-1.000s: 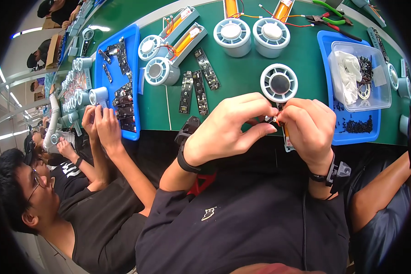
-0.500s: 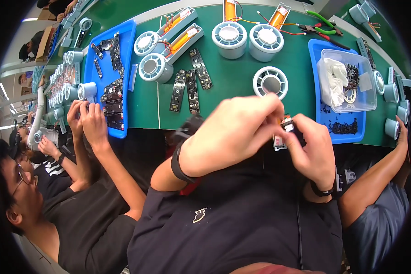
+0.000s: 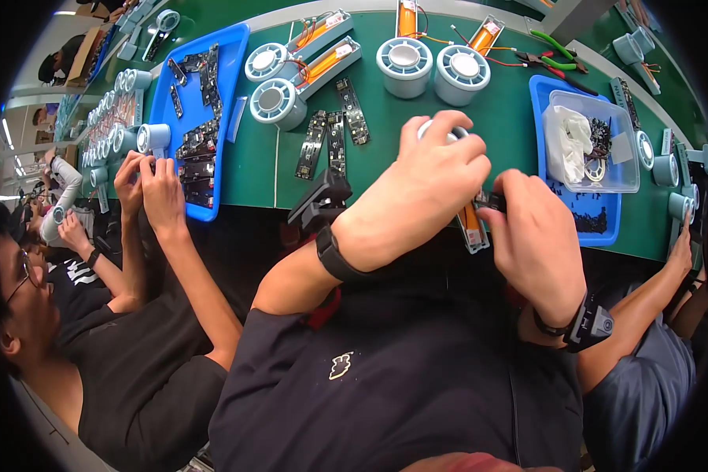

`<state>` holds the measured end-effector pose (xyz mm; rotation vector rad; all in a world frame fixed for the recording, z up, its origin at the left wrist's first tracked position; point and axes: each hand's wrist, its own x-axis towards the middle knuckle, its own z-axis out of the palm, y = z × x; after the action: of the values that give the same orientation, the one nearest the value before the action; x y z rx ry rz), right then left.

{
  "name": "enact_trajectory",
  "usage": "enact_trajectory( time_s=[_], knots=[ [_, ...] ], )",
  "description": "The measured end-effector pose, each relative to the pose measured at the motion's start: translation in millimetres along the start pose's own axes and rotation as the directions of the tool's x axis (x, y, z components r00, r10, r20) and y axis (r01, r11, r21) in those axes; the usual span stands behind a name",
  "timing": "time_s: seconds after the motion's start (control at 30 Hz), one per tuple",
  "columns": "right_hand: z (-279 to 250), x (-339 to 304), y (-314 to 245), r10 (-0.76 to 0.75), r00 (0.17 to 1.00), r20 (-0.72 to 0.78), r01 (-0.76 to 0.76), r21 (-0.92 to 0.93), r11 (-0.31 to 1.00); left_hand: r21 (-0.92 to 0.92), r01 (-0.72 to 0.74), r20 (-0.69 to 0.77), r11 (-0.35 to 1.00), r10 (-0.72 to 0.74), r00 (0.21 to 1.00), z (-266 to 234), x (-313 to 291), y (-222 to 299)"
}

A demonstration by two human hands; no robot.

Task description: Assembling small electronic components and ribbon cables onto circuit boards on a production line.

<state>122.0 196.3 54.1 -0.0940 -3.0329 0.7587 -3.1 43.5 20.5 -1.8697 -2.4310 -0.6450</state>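
My left hand (image 3: 440,177) is closed over the round head of a light-blue handheld fan housing (image 3: 473,236), whose open handle points toward my body with an orange battery inside. Only bits of its white rim show between my fingers. Close by on the right, my right hand (image 3: 536,232) pinches a small black part (image 3: 492,201) beside the handle's upper end. My fingers hide most of that part, so its exact kind is unclear. Three dark circuit boards (image 3: 336,141) lie on the green table to the left of my left hand.
Several fan housings with batteries, such as one (image 3: 403,67), stand at the back. A blue tray (image 3: 226,102) of circuit boards lies left; a blue tray (image 3: 536,98) with a clear box (image 3: 629,177) and black bits lies right. Green-handled pliers (image 3: 554,51) rest behind. Co-workers sit both sides.
My left hand has moved up onto the fan's round head, which it now covers. My right hand has stayed near the handle, and more of the orange battery shows.
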Motion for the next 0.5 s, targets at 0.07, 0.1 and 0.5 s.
enact_trajectory(
  time_s=[0.07, 0.1, 0.5],
  knots=[
    [2, 3, 3, -0.003, 1.000, -0.008, 0.003, -0.008, 1.000, -0.033, 0.061, -0.068, 0.998, -0.063, 0.996, 1, -5, -3],
    [3, 5, 5, -0.009, 1.000, -0.020, 0.008, -0.021, 1.000, -0.031, 0.061, -0.062, 0.998, -0.063, 0.996, 0, -7, -5],
    [2, 20, 18, 0.010, 0.997, 0.075, -0.005, -0.069, 0.998, -0.242, 0.061, -0.110, 0.968, -0.089, 0.990, 2, -18, -19]
  ],
)
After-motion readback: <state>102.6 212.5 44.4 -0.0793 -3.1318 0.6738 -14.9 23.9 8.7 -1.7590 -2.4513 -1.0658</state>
